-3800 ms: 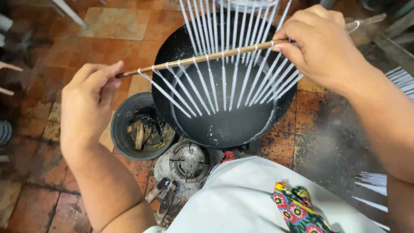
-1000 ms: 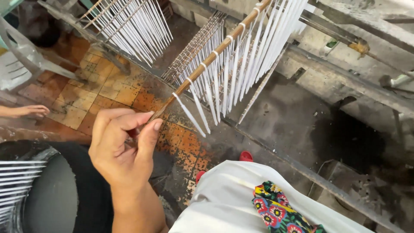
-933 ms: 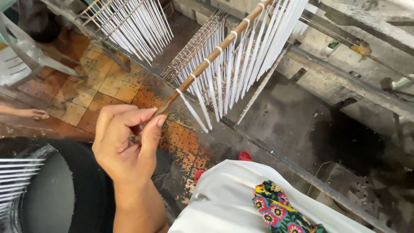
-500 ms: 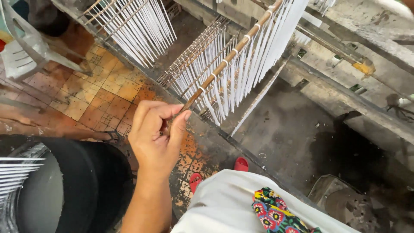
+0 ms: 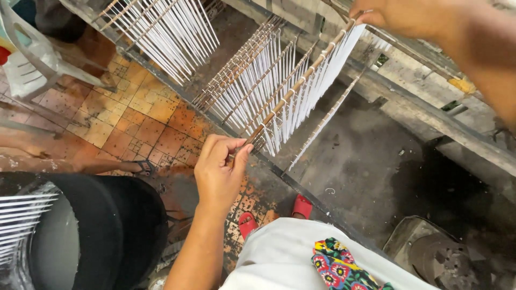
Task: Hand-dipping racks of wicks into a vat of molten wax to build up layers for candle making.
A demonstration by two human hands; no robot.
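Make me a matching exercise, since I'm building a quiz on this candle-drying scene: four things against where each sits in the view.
Things:
1. wooden stick
2. black pot
3. white plastic chair
4. red sandals

Places:
A. top left corner
B. bottom left
C. held between left hand and right hand
D. lower centre, on the floor

Pairs: 1-C, 2-B, 3-A, 4-D

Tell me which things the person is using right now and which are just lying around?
In use:
left hand pinching one end of the wooden stick
right hand at the other end
thin white candles hanging from it
rack of filled sticks beside it

Just lying around:
black pot
white plastic chair
floral cloth
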